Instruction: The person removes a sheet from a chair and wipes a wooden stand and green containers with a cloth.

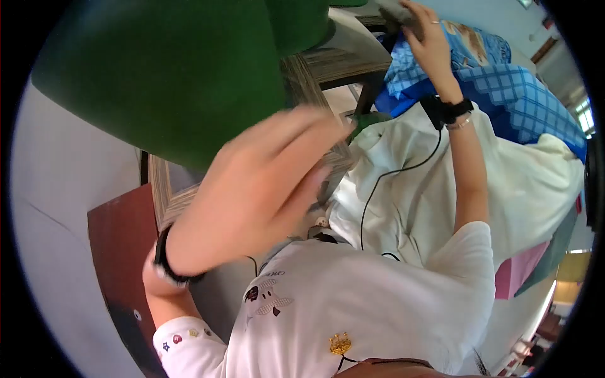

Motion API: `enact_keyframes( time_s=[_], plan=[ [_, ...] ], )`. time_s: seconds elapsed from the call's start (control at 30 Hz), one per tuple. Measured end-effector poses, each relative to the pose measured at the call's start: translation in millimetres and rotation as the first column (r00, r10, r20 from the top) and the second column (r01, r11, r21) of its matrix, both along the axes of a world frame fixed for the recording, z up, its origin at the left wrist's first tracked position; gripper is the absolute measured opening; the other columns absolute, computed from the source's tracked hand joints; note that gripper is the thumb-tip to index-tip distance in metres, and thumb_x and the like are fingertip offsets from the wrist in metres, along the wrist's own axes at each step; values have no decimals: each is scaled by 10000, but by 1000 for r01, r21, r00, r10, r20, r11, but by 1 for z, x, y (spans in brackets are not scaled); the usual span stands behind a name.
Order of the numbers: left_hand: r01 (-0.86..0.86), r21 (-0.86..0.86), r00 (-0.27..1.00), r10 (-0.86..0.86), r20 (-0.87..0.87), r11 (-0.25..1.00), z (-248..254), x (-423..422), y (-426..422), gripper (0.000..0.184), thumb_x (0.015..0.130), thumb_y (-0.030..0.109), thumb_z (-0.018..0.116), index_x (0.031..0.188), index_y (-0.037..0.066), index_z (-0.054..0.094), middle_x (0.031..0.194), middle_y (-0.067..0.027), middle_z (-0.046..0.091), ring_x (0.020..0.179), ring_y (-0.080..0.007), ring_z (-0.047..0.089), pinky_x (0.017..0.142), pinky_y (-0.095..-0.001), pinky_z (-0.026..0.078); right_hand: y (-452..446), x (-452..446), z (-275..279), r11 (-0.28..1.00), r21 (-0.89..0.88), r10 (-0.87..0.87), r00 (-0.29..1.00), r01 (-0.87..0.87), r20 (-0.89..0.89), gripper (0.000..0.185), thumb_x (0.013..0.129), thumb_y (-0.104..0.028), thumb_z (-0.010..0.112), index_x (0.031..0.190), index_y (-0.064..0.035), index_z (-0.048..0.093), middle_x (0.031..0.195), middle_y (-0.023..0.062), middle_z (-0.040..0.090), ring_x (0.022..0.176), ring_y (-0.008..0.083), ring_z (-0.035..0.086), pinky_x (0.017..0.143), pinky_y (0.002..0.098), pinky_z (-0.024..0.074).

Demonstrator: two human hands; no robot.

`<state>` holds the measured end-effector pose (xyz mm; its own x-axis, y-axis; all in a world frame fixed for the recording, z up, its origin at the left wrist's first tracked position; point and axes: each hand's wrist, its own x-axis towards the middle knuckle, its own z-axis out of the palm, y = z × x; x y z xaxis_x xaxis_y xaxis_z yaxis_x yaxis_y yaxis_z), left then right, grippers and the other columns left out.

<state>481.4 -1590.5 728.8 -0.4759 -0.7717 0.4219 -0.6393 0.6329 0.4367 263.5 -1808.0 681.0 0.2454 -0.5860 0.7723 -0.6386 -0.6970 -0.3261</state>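
My left hand (258,183) is large and blurred in front of my chest, its fingers bent loosely. A gap shows between thumb and forefinger, and nothing is visible in it. Behind this hand lie a big dark green rounded surface (170,75) and a wood-grain frame (170,183). Stretched out to the upper right, my right hand (432,41) is closed round a grey-brown object (401,17). Its kind is hard to make out, because it is blurred and partly covered by the fingers. Both wrists wear black bands.
White cloth (403,195) covers my lap. A black cable (378,183) crosses it from the right wristband. Blue checked fabric (504,94) is heaped at the right, near a pink sheet (520,271). A dark red panel (120,252) stands at the left beside the pale wall.
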Motion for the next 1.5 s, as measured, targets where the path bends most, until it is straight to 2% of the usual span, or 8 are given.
enact_keyframes(
  time_s=[0.33, 0.47, 0.7, 0.8, 0.93, 1.0, 1.27, 1.5],
  plan=[
    [-245, 75, 716, 128, 686, 967, -130, -89, -280, 361, 798, 235, 363, 1010, -33, 476, 1038, -234, 471, 902, -346, 489, 770, -379, 401, -74, 16, -132, 960, -205, 94, 909, -191, -407, 423, 683, -235, 518, 1086, -117, 458, 1053, 71, 507, 1023, 246, 440, 814, 347, 352],
    [-238, 367, 887, 47, 460, 899, -113, -91, -291, 451, 828, 346, 266, 1067, 12, 453, 1144, -200, 418, 1048, -327, 403, 877, -371, 306, -77, 17, -118, 956, 211, 258, 925, -204, -277, 412, 692, -209, 505, 1091, -114, 460, 1072, 66, 502, 1062, 210, 418, 859, 338, 324],
    [-302, 221, 927, 232, 295, 927, -135, -66, -350, 591, 737, 531, 314, 1063, 73, 495, 1115, -172, 457, 1032, -310, 436, 876, -357, 320, -151, 30, -130, 981, 81, 193, 908, -176, -372, 253, 690, -175, 483, 930, -102, 517, 952, 108, 543, 868, 268, 518, 758, 340, 398],
    [-508, 420, 797, 226, 560, 752, -94, -70, -318, 576, 756, 527, 276, 1149, 133, 427, 1180, -142, 408, 1110, -269, 367, 930, -318, 276, -142, 33, -125, 963, 237, 235, 842, -132, -486, 293, 742, -192, 446, 1015, -100, 496, 1068, 109, 475, 1019, 226, 431, 814, 420, 335],
    [-356, 265, 820, 164, 548, 896, -87, -72, -285, 485, 797, 406, 251, 1132, 111, 440, 1179, -140, 404, 1095, -279, 380, 929, -336, 280, -121, 34, -134, 923, -201, 160, 803, -328, -574, 255, 738, -216, 481, 969, -118, 526, 983, 115, 521, 913, 241, 497, 752, 368, 389],
    [-538, 169, 730, 357, 583, 826, -105, -69, -280, 546, 742, 506, 346, 975, 56, 549, 1002, -180, 526, 933, -321, 503, 813, -343, 379, -81, 46, -130, 939, 252, 295, 924, -234, -243, 225, 704, -207, 535, 898, -95, 554, 860, 126, 557, 803, 279, 527, 684, 344, 423],
    [-568, 221, 660, 277, 698, 793, -112, -82, -282, 516, 738, 481, 348, 922, 57, 576, 928, -166, 562, 838, -288, 551, 751, -332, 421, -57, 38, -122, 930, 23, 364, 929, -366, 62, 243, 651, -187, 596, 857, -69, 543, 866, 111, 562, 829, 290, 517, 701, 338, 423],
    [-429, 92, 866, 380, 326, 899, -132, -60, -296, 479, 770, 412, 330, 1093, 91, 480, 1105, -158, 463, 1012, -281, 457, 860, -354, 347, -110, 33, -123, 954, -263, 17, 900, -145, -435, 310, 707, -160, 488, 999, -56, 506, 987, 140, 518, 968, 284, 463, 798, 374, 377]
  ],
)
